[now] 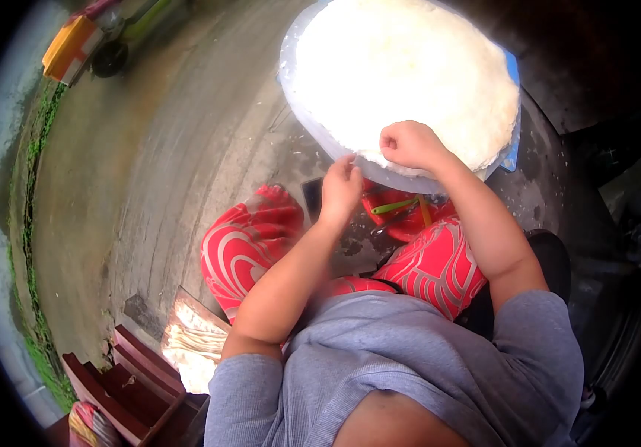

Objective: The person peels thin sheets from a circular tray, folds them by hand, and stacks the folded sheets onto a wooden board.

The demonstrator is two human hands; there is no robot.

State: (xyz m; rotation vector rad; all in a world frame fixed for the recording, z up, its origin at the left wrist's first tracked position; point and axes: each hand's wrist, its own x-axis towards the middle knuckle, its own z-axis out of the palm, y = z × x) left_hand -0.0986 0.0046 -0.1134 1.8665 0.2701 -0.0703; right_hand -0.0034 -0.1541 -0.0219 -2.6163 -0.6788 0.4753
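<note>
A wide, pale round tub (pixel 306 118) is filled with a white, overexposed mass (pixel 410 71) whose texture is washed out by glare. My right hand (pixel 411 144) is curled closed over the near part of this mass, and whatever its fingers hold is hidden. At the tub's near rim, my left hand (pixel 342 188) has its thumb and fingertips drawn together; a bit of white shows by them, too small to name. A small gap separates the two hands.
Below the rim, a green-handled tool (pixel 393 206) lies over a red container (pixel 410 221) between my knees. A blue edge (pixel 512 112) shows beside the tub. At lower left are a brown wooden rack (pixel 133 391) and a pale folded bundle (pixel 192 339). An orange-and-white box (pixel 72 49) stands far left.
</note>
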